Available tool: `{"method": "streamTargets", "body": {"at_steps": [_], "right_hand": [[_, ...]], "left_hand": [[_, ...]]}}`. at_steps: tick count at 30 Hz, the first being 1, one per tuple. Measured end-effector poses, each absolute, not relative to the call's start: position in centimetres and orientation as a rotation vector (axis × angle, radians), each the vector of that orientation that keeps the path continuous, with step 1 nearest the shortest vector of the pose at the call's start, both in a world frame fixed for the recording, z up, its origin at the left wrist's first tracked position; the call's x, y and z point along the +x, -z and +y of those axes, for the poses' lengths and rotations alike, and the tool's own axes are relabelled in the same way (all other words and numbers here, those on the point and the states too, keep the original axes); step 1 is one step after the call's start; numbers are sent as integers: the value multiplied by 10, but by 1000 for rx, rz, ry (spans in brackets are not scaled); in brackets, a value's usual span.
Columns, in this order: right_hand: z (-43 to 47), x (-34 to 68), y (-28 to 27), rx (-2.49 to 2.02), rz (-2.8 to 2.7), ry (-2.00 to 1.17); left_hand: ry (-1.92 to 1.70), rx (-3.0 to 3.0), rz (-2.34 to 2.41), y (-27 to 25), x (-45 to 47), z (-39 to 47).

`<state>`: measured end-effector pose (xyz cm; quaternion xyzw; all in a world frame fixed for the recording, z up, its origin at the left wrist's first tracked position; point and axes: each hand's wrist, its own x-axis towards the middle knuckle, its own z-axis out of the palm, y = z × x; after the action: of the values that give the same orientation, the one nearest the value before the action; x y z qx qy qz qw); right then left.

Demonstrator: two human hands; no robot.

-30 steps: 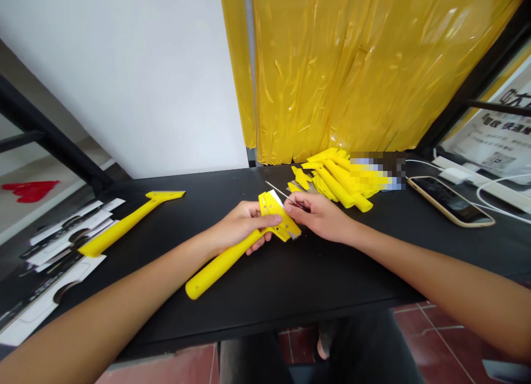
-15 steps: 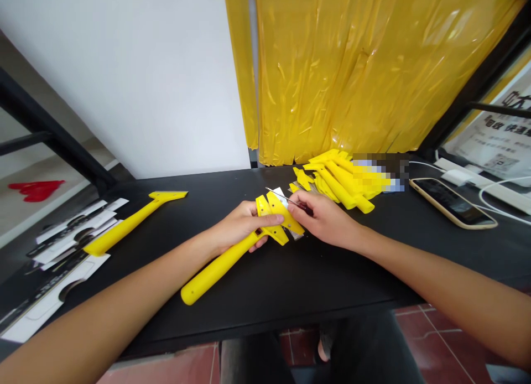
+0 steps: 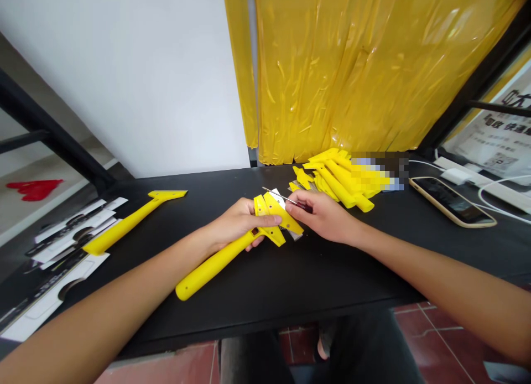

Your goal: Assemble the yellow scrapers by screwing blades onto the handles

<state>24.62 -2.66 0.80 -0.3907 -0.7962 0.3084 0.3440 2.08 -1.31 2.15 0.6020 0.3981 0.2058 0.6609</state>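
My left hand (image 3: pixel 240 223) grips a yellow scraper (image 3: pixel 219 266) by its head, thumb on top, with the long handle slanting down to the left. Against that head lies a separate yellow cover piece (image 3: pixel 284 213), and a bare metal blade (image 3: pixel 297 236) shows at its lower right. My right hand (image 3: pixel 317 215) is closed around a screwdriver (image 3: pixel 286 197); its thin shaft points up and left over the scraper head. A small white piece (image 3: pixel 275 193) sticks out behind the cover piece. My right fingertips are close to the cover; whether they touch it is unclear.
Another yellow scraper (image 3: pixel 128 223) rests partly on white and black card sleeves (image 3: pixel 78 273) at the left. Several yellow handles and heads (image 3: pixel 340 179) are piled at the back. A phone (image 3: pixel 452 201), white cables and a power strip (image 3: pixel 498 187) lie on the right.
The scraper and both hands have shifted slightly left. The cover piece has moved a little against the scraper head. Both grips are unchanged.
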Motion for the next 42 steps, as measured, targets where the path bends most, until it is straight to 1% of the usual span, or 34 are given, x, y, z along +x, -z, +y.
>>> {"method": "streamTargets", "body": {"at_steps": [4, 8, 11, 14, 17, 22, 33, 42], "right_hand": [[-27, 246, -7, -1046, -2041, -780], [-24, 246, -5, -1167, -1978, -706], [-22, 246, -4, -1182, -1959, -794], [-23, 245, -6, -1106, -1963, -954], [-25, 245, -8, -1041, -1955, -1029], [-24, 247, -9, -995, -1973, -1033], [-25, 247, -13, -1034, -1938, -1019], [-23, 248, -10, -998, -1904, -1049]], "left_hand": [[-506, 1366, 910, -22, 21, -12], [-564, 1378, 926, -22, 21, -12], [-529, 1392, 907, -20, 21, -12], [-456, 1414, 884, -18, 20, -12], [-434, 1428, 890, -17, 19, -12], [-425, 1412, 901, -17, 19, -12], [-557, 1369, 925, -16, 21, -10], [-597, 1358, 910, -15, 22, -10]]}}
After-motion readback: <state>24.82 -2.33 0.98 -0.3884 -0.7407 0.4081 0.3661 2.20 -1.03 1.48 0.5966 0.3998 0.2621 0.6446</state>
